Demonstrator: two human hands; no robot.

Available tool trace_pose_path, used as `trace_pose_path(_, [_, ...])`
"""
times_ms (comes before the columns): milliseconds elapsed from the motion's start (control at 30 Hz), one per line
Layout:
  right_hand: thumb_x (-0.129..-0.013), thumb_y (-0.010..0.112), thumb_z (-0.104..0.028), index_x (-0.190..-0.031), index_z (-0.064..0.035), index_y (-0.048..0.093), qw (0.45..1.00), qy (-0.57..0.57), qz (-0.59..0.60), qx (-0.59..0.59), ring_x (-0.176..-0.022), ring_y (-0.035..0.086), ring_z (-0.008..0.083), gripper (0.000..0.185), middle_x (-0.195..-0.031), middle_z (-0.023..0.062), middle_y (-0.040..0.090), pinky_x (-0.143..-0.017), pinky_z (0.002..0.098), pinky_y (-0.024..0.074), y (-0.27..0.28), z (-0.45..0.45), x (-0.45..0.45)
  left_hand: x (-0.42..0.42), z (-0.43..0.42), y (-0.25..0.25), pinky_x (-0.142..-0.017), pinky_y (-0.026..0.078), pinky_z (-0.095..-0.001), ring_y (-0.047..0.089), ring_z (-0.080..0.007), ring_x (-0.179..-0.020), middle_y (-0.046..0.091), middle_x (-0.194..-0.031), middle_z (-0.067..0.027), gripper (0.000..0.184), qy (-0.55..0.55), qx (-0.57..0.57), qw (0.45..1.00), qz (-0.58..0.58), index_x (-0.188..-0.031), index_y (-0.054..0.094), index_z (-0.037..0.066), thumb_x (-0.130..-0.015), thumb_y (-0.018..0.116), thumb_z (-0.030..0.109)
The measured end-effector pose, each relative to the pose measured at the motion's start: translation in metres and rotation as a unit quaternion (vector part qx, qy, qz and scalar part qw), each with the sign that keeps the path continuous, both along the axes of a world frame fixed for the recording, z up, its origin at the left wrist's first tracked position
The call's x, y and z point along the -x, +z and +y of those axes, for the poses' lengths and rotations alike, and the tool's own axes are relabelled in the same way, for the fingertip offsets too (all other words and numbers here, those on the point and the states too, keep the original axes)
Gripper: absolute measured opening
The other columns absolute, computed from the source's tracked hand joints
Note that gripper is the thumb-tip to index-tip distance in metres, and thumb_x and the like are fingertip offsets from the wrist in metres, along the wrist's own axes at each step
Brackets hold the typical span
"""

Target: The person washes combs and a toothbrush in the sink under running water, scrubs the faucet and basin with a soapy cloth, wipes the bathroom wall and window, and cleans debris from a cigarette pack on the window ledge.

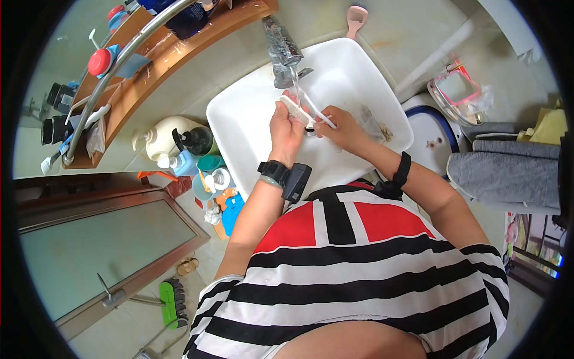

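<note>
Over the white sink (251, 102), my left hand (286, 133) is closed around a flat, pale oblong piece (296, 112) with a textured face; its exact kind I cannot make out. My right hand (344, 130) grips a slim white stick (311, 105), like a brush handle, slanting up toward the tap (283, 45). Water (294, 75) runs from the tap down by the stick's far end and my left fingers. The drain (310, 131) shows between my hands. A crumpled clear plastic piece (372, 124) lies at the basin's right side.
Bottles (167, 137) and cups (203, 185) crowd the sink's left side. A wooden shelf with a metal rail (149, 66) curves above at upper left. A pink brush (357, 19) lies behind the basin. Grey towels (505, 173) hang at right, and a glass door (113, 257) stands lower left.
</note>
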State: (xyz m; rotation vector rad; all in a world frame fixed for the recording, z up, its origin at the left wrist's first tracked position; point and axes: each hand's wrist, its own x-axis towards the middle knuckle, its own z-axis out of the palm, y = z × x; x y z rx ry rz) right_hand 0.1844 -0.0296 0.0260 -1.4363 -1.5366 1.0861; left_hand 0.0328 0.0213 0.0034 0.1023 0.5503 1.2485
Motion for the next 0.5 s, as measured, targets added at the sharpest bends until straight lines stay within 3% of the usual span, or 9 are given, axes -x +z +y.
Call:
trace_pose_path(33, [-0.080, 0.066, -0.020, -0.093, 0.0006, 0.056, 0.996, -0.010, 0.076, 0.038, -0.061, 0.062, 0.0157, 0.026, -0.074, 0.0119, 0.064, -0.060, 0.0285, 0.0477, 0.001, 0.001, 0.001, -0.005, -0.002, 0.005, -0.076, 0.050, -0.0371, 0.055, -0.0196, -0.087, 0.056, -0.107, -0.0085, 0.031, 0.011, 0.007, 0.999, 0.046, -0.121, 0.049, 0.003, -0.099, 0.041, 0.022])
trace_pose_path(100, [-0.080, 0.066, -0.020, -0.093, 0.0006, 0.055, 0.997, -0.029, 0.069, 0.034, -0.060, 0.062, 0.0155, 0.026, -0.072, 0.0114, 0.064, -0.060, 0.0285, 0.0475, 0.002, -0.002, 0.003, -0.011, -0.007, 0.015, -0.071, 0.050, -0.0293, 0.059, -0.0173, -0.087, 0.058, -0.109, -0.0116, 0.022, 0.015, 0.009, 0.995, 0.098, -0.116, 0.053, 0.000, -0.094, 0.048, 0.003])
trace_pose_path(133, [-0.080, 0.066, -0.019, -0.092, 0.0005, 0.055, 0.996, -0.049, 0.061, 0.030, -0.060, 0.062, 0.0153, 0.026, -0.069, 0.0110, 0.064, -0.059, 0.0285, 0.0474, 0.004, -0.002, 0.003, -0.010, -0.011, 0.010, -0.071, 0.050, -0.0293, 0.059, -0.0173, -0.087, 0.058, -0.109, -0.0116, 0.022, 0.015, 0.009, 0.995, 0.098, -0.116, 0.053, 0.000, -0.094, 0.048, 0.003])
trace_pose_path(200, [-0.081, 0.066, -0.018, -0.093, -0.0001, 0.056, 0.997, -0.063, 0.042, 0.029, -0.061, 0.059, 0.0126, 0.024, -0.070, 0.0094, 0.063, -0.059, 0.0266, 0.0455, 0.007, 0.000, 0.003, -0.006, -0.017, 0.000, -0.083, 0.052, -0.0278, 0.061, -0.0201, -0.097, 0.060, -0.109, -0.0109, 0.026, -0.137, -0.133, 0.942, 0.276, -0.118, 0.051, -0.003, -0.092, 0.048, 0.000])
trace_pose_path(233, [-0.082, 0.066, -0.017, -0.093, -0.0007, 0.056, 0.996, -0.076, 0.023, 0.029, -0.063, 0.057, 0.0100, 0.022, -0.070, 0.0078, 0.062, -0.059, 0.0248, 0.0436, 0.009, 0.001, 0.003, -0.012, -0.023, 0.010, -0.074, 0.054, -0.0257, 0.064, -0.0197, -0.089, 0.064, -0.099, -0.0115, 0.023, -0.091, -0.116, 0.956, 0.253, -0.112, 0.054, -0.005, -0.089, 0.052, -0.001])
trace_pose_path(367, [-0.081, 0.066, -0.020, -0.094, -0.0008, 0.056, 0.999, -0.017, 0.016, 0.025, -0.061, 0.055, 0.0098, 0.025, -0.070, 0.0064, 0.061, -0.058, 0.0247, 0.0428, 0.013, 0.003, 0.005, -0.005, -0.012, 0.007, -0.065, 0.055, -0.0267, 0.066, -0.0207, -0.080, 0.065, -0.092, -0.0123, 0.017, -0.063, -0.063, 0.957, 0.278, -0.104, 0.057, -0.005, -0.088, 0.057, 0.002])
trace_pose_path(433, [-0.078, 0.067, -0.021, -0.087, 0.0012, 0.053, 0.997, 0.013, -0.074, 0.008, -0.064, 0.059, 0.0195, 0.028, -0.073, 0.0143, 0.062, -0.060, 0.0326, 0.0446, 0.011, 0.002, 0.003, -0.005, -0.006, 0.006, -0.044, 0.043, -0.0237, 0.052, -0.0106, -0.048, 0.059, -0.062, -0.0016, 0.015, -0.034, -0.016, 0.951, 0.306, -0.080, 0.063, 0.001, -0.087, 0.064, 0.014])
trace_pose_path(467, [-0.079, 0.066, -0.023, -0.086, 0.0015, 0.053, 0.998, 0.021, -0.055, 0.010, -0.064, 0.057, 0.0219, 0.028, -0.071, 0.0150, 0.060, -0.060, 0.0344, 0.0435, 0.010, -0.001, 0.003, -0.003, -0.004, -0.005, -0.044, 0.043, -0.0237, 0.052, -0.0106, -0.048, 0.059, -0.062, -0.0016, 0.015, -0.024, -0.019, 0.951, 0.308, -0.080, 0.063, 0.001, -0.087, 0.064, 0.014])
trace_pose_path(500, [-0.080, 0.065, -0.024, -0.086, 0.0017, 0.053, 0.999, 0.034, -0.034, 0.006, -0.064, 0.055, 0.0243, 0.029, -0.070, 0.0157, 0.058, -0.061, 0.0363, 0.0425, 0.008, -0.004, 0.004, 0.000, -0.001, -0.019, -0.043, 0.042, -0.0255, 0.051, -0.0112, -0.046, 0.056, -0.058, -0.0026, 0.025, -0.047, -0.051, 0.913, 0.402, -0.074, 0.061, 0.002, -0.088, 0.063, 0.022])
